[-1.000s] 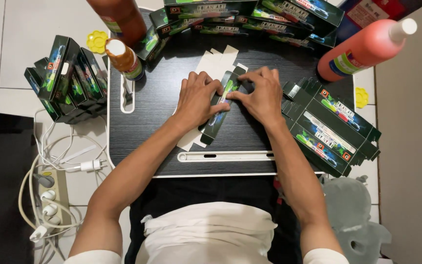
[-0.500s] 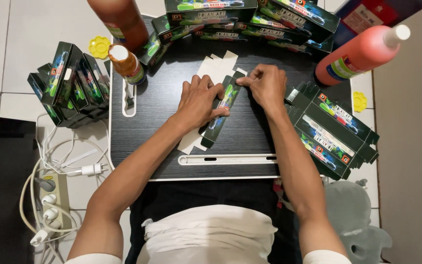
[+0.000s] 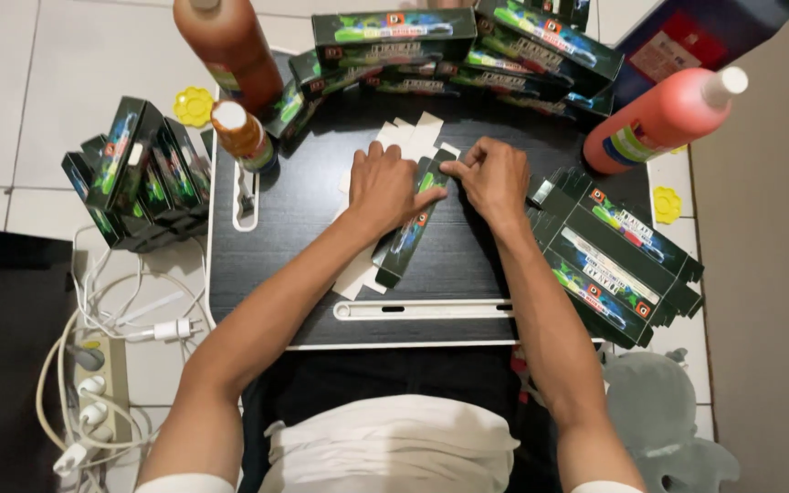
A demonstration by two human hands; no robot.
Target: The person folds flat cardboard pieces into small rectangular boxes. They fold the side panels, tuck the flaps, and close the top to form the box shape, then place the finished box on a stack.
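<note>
A long dark box (image 3: 410,230) lies slanted on the black surface (image 3: 303,210) over white flaps (unfolded card). The left hand (image 3: 385,187) presses flat on its upper part, fingers spread. The right hand (image 3: 493,178) pinches the box's top end, fingers (image 3: 458,166) closed on the flap.

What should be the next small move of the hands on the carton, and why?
Probably tuck the far end flap shut. The left hand presses flat on the long dark carton lying on the black table, while the right hand pinches at its far end, where white flaps still stick out open. The near end I cannot judge.
</note>
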